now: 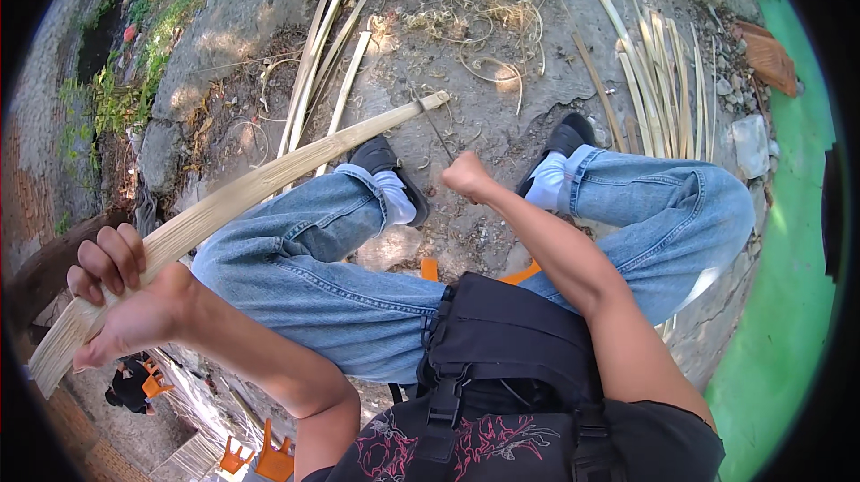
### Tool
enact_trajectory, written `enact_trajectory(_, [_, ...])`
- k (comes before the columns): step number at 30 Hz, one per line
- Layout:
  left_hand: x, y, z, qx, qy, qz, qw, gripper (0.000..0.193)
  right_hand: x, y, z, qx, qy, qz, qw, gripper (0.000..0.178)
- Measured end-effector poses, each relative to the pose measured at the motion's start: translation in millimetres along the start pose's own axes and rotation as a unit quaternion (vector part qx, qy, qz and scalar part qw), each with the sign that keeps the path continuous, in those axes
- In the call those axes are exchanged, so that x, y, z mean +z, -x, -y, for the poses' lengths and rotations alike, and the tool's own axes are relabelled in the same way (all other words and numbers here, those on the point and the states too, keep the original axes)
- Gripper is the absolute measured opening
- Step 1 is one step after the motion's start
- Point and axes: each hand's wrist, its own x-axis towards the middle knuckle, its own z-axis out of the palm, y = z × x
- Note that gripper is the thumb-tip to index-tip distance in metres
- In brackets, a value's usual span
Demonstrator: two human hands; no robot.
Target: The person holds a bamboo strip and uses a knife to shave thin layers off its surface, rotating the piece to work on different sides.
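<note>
A long, pale bamboo strip (260,182) slants from the lower left up to the middle, above my left thigh. My left hand (134,294) is closed round its near, wider end, with the thumb underneath. My right hand (468,177) is a fist in front of my knees, between my feet. From that fist a thin, dark knife (436,131) points up and left, and its blade meets the strip close to the far end. The fist hides the knife's handle.
Split bamboo strips lie in one bundle (313,70) beyond my left foot and another (663,79) beyond my right. Curly shavings (502,25) litter the ground ahead. A green wall (770,303) borders the right, near a brick (768,56). Orange chairs (273,455) and another person (130,385) appear lower left.
</note>
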Motion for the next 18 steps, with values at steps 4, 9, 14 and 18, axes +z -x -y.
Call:
enact_trajectory(4, [-14,-7,-6,0.021,0.016,-0.006,1.000,0.074,4,14,18,-0.141,0.049,0.030,0.988,0.021])
enact_trajectory(9, [1,1,2,0.011,0.020,0.015,1.000,0.073,-11,-20,16,-0.064,0.088,0.011,0.994,0.023])
enact_trajectory(14, [0,2,-8,0.011,0.050,0.024,0.998,0.072,-8,-6,-9,-0.031,0.085,0.006,0.996,0.028])
enact_trajectory(18, [4,2,-5,0.013,0.038,0.017,0.999,0.072,-11,-2,23,-0.044,0.124,0.016,0.991,0.027])
